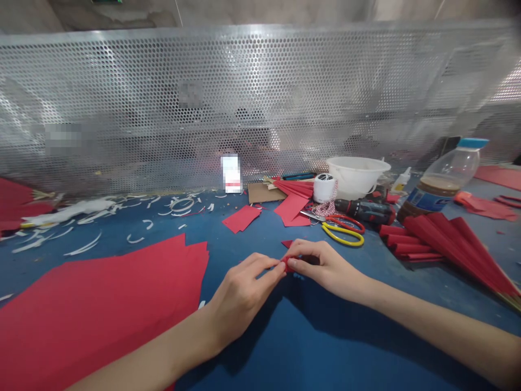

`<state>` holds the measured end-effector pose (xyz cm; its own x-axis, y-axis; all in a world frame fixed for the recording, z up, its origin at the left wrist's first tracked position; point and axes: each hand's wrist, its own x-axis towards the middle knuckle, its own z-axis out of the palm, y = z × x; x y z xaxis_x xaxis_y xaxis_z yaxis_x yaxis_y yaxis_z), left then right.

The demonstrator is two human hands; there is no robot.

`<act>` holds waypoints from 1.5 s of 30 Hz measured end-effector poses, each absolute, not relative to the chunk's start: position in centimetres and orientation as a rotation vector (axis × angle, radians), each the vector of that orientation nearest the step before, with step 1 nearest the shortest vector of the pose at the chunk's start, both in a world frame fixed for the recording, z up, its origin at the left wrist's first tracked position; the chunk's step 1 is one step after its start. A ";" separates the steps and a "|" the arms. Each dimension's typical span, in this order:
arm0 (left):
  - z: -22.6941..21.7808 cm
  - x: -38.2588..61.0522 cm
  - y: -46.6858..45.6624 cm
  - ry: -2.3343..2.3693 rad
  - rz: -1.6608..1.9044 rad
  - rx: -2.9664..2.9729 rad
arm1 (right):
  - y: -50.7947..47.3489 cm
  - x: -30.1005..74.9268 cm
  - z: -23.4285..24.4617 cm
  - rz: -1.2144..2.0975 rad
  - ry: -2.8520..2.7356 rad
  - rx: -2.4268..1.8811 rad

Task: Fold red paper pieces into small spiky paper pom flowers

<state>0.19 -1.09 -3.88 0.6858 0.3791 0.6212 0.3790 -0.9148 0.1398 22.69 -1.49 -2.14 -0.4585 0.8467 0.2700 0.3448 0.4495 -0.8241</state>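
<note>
The left hand (240, 290) and right hand (328, 267) meet in a fingertip grip, both pinching a small red piece (287, 264) over the blue desk (260, 353). Scissors (345, 240) lie beyond the right hand, large red sheets (101, 293) to the left.

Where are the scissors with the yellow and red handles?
In the head view, the scissors lie right of centre on the blue table, just beyond the right hand and in front of the drill.

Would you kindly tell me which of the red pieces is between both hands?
It is the small red piece, pinched between the left hand and right hand; the large red sheets at left lie on the blue table.
</note>
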 end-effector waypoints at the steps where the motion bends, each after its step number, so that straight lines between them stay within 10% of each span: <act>1: -3.8 0.2 -1.1 0.655 1.050 2.891 | -1.5 22.7 -2.0 0.927 -2.011 -0.992; 27: -2.5 1.2 -0.5 0.964 0.968 2.108 | -1.9 22.3 -2.6 0.874 -1.947 -0.988; 45: -3.9 1.1 -1.0 0.956 1.122 2.851 | -1.4 22.5 -2.9 0.934 -1.895 -0.985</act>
<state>1.06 -1.01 -3.95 0.5786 0.5050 0.6405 0.5524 -0.8204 0.1478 22.47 -1.40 -2.88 -0.3875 0.8705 0.3035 0.2896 0.4275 -0.8564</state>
